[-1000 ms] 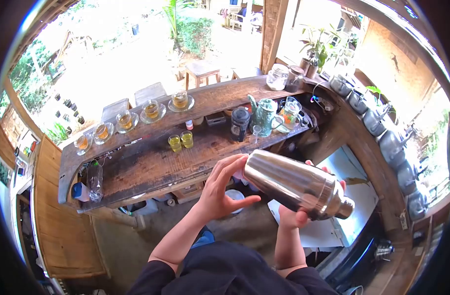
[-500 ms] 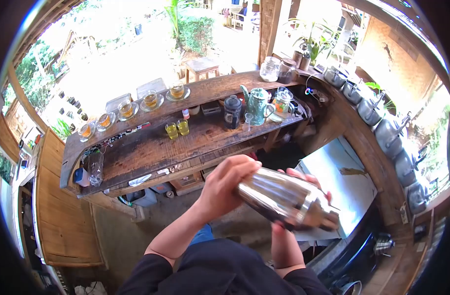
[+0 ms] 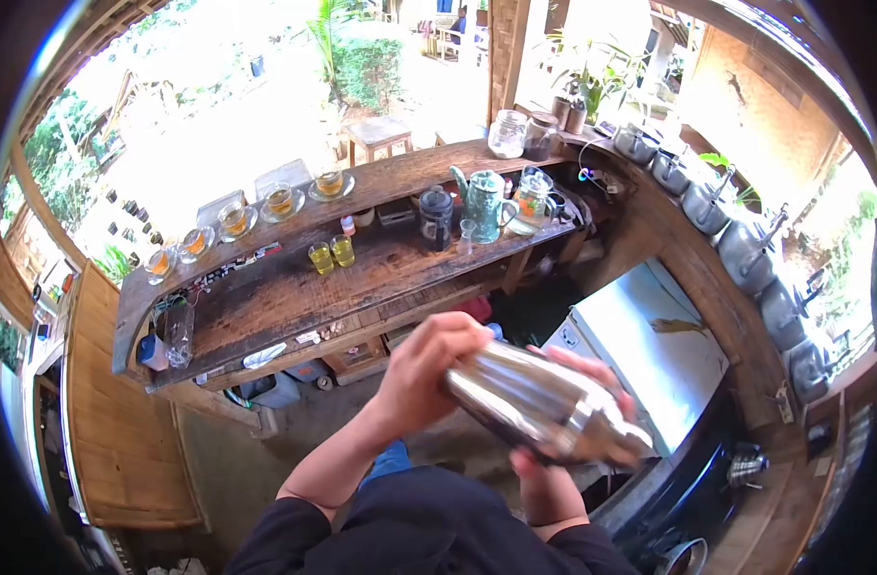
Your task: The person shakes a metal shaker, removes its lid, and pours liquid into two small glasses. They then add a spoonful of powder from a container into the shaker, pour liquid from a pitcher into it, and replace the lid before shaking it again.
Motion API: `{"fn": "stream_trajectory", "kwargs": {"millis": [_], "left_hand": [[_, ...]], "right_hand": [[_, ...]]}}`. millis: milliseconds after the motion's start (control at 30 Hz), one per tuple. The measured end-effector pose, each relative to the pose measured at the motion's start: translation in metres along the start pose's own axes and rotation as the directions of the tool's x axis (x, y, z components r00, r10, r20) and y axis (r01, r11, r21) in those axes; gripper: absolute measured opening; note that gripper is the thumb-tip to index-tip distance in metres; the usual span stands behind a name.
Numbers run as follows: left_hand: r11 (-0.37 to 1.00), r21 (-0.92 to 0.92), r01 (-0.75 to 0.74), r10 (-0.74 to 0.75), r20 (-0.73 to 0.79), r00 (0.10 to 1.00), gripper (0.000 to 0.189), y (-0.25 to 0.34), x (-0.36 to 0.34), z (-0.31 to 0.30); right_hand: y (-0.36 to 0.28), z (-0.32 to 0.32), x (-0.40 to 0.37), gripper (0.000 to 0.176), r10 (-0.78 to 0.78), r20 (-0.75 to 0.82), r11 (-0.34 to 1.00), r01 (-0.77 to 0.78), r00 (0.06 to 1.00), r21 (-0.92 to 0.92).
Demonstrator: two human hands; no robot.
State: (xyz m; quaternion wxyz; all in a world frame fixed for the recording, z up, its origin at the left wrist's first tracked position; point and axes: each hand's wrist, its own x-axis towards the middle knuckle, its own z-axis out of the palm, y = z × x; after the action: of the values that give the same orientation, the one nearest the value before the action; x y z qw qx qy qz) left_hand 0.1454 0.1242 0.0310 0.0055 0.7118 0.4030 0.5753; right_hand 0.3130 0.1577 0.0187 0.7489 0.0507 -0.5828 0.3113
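Observation:
A shiny metal cocktail shaker lies tilted between my two hands, its narrower cap end pointing down to the right and slightly blurred. My left hand is closed round the wide base end. At the other end my right hand grips from the far side, its fingers and thumb showing around the body while the palm is hidden. Beyond the hands, on the wooden counter, stand two small glasses of yellow liquid. A dark French press and a green speckled enamel pot are farther right.
Several glass cups of amber drink on saucers line the raised wooden ledge. Lidded jars stand at its right end. Metal kettles follow the curved right-hand shelf. Below them is a white-topped cabinet.
Both hands and the shaker have shifted slightly left, still gripped the same way. The whole view has also turned a little, so the counter items appear farther left.

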Motion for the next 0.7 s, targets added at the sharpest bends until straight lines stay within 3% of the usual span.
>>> {"fn": "stream_trajectory", "kwargs": {"millis": [67,133,167,200,267,300,367,400,433,467,500,533,600,667,700], "left_hand": [[0.977,0.039,0.210,-0.210,-0.005,0.978,0.062,-0.038,-0.033,0.010],[0.807,-0.125,0.577,-0.568,0.107,0.816,0.068,-0.056,-0.067,0.023],[0.833,-0.100,0.545,-0.539,0.077,0.839,0.068,-0.056,-0.072,0.027],[0.857,-0.075,0.510,-0.508,0.050,0.860,0.068,-0.056,-0.075,0.032],[0.967,0.036,0.252,-0.251,-0.028,0.968,0.068,-0.025,-0.038,0.015],[0.992,0.054,0.112,-0.110,-0.041,0.993,0.064,-0.008,-0.021,0.004],[0.993,0.053,-0.105,0.109,-0.071,0.992,0.055,0.009,-0.004,-0.009],[0.980,0.053,-0.192,0.196,-0.096,0.976,0.054,0.011,0.000,-0.011],[0.981,0.040,-0.190,0.194,-0.102,0.976,0.050,0.005,-0.002,-0.012],[0.996,0.005,-0.093,0.093,-0.082,0.992,0.054,-0.008,-0.013,-0.010],[0.999,0.009,0.038,-0.037,-0.083,0.996,0.058,-0.023,-0.027,-0.005],[0.986,0.011,0.169,-0.167,-0.083,0.982,0.062,-0.040,-0.044,0.002],[0.837,-0.114,0.536,-0.538,0.014,0.843,0.069,-0.062,-0.083,0.017],[0.860,-0.021,0.510,-0.510,0.021,0.860,0.066,-0.051,-0.078,0.020],[0.857,-0.022,0.516,-0.515,0.022,0.857,0.066,-0.042,-0.071,0.017]], "right_hand": [[0.036,-0.006,-0.039,0.103,0.247,-0.081,0.959,-0.256,0.966,-0.122],[0.034,-0.003,-0.044,0.099,0.640,-0.198,0.705,-0.670,0.742,-0.233],[0.036,-0.005,-0.047,0.103,0.684,-0.235,0.672,-0.722,0.691,-0.164],[0.033,-0.013,-0.047,0.103,0.585,-0.176,0.729,-0.609,0.792,-0.314],[0.009,0.003,-0.022,0.101,0.429,-0.173,0.900,-0.435,0.887,0.002],[-0.005,0.007,-0.017,0.101,0.439,-0.175,0.895,-0.446,0.881,-0.002],[-0.029,0.012,-0.009,0.111,0.229,-0.104,0.932,-0.187,0.968,0.312],[-0.027,0.023,0.001,0.114,0.055,-0.034,0.983,-0.048,0.998,0.175],[-0.030,0.017,-0.002,0.112,0.194,0.030,0.974,-0.196,0.981,0.110],[-0.033,0.011,-0.005,0.109,0.330,0.082,0.942,-0.334,0.940,0.037],[0.006,0.008,-0.028,0.112,0.100,0.042,0.995,-0.101,0.994,0.022],[0.013,-0.009,-0.030,0.108,0.362,0.195,0.891,-0.276,0.912,-0.361],[0.032,0.004,-0.055,0.104,0.624,-0.166,0.714,-0.643,0.764,-0.276],[0.039,-0.009,-0.066,0.108,0.633,-0.193,0.724,-0.661,0.750,-0.198],[0.035,-0.022,-0.063,0.110,0.504,-0.041,0.800,-0.484,0.863,-0.356]]}}
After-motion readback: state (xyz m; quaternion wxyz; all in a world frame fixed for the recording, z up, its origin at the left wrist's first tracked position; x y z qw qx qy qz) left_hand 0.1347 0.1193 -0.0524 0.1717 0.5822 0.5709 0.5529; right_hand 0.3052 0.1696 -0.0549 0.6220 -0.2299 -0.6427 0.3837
